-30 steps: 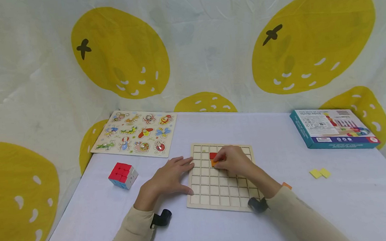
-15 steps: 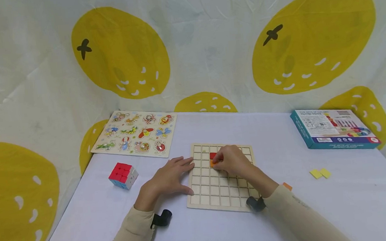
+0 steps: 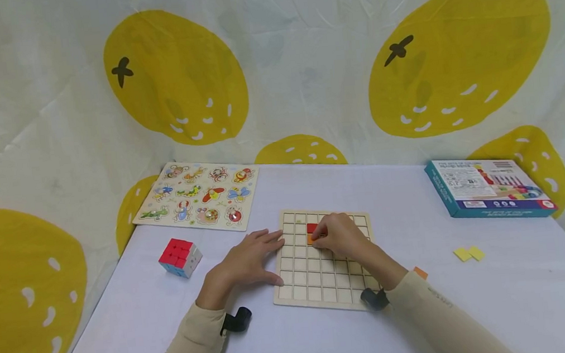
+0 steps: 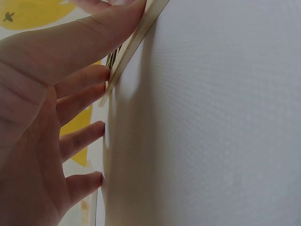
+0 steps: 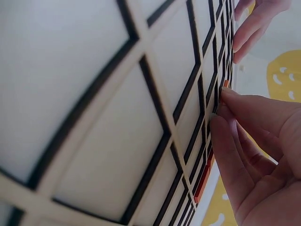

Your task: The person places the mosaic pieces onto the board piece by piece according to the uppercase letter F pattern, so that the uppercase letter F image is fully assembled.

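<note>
Backdrop: pale cloth (image 3: pixel 302 57) printed with large yellow fruit, hung behind and beside the table.

Table (image 3: pixel 415 310): white cover; everything below lies on it.

Grid board (image 3: pixel 316 274): wooden, square cells, at table centre in front of the person; most cells bare.

Animal puzzle (image 3: pixel 198 196): flat board, far left; well apart from the grid board.

Box (image 3: pixel 487 186): teal, lying flat, far right.

Cube (image 3: pixel 180 256): coloured twisting puzzle, left of the grid board.

Left hand (image 3: pixel 247 262): fingers straight and spread, flat on the table, fingertips and thumb against the board's left edge, steadying it; grasping nothing.

Right hand (image 3: pixel 340 236): over the board's upper middle; fingertips (image 5: pixel 221 115) pinched on an orange tile (image 3: pixel 312 239), held at a cell just below a red tile (image 3: pixel 312 227) already seated.

Yellow tiles (image 3: pixel 468 254): two, loose, right of the board; a further orange tile (image 3: pixel 420 272) beside the right sleeve.

Risk, as judged: a tilted orange tile may jam on the cell ridge; a hard press may nudge the red tile or slide the board if the left hand eases.
</note>
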`<action>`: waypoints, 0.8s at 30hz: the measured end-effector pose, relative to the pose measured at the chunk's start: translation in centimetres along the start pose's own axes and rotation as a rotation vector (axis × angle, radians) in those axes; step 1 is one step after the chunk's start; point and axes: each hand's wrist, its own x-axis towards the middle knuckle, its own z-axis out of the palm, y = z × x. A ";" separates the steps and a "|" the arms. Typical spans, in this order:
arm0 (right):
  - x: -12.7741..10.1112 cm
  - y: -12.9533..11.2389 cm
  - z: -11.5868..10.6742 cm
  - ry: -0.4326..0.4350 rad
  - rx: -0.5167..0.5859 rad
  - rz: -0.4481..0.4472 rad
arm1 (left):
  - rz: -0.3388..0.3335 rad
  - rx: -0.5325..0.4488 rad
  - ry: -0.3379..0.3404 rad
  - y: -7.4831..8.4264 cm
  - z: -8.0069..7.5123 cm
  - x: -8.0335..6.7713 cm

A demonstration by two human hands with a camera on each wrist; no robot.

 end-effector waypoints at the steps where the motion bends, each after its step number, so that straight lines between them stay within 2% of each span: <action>1: 0.0 0.0 0.0 0.001 0.000 0.000 | 0.000 0.000 0.001 0.0 0.0 0.0; 13: -0.2 0.1 0.0 -0.039 0.018 0.020 | 0.005 -0.004 0.006 -0.1 0.1 0.0; 19: -0.4 0.1 -0.1 -0.045 0.027 -0.027 | -0.002 -0.002 0.005 0.0 0.0 0.0; 24: -1.3 0.1 -0.7 -0.031 0.076 -0.059 | -0.002 -0.006 0.003 0.1 -0.1 0.0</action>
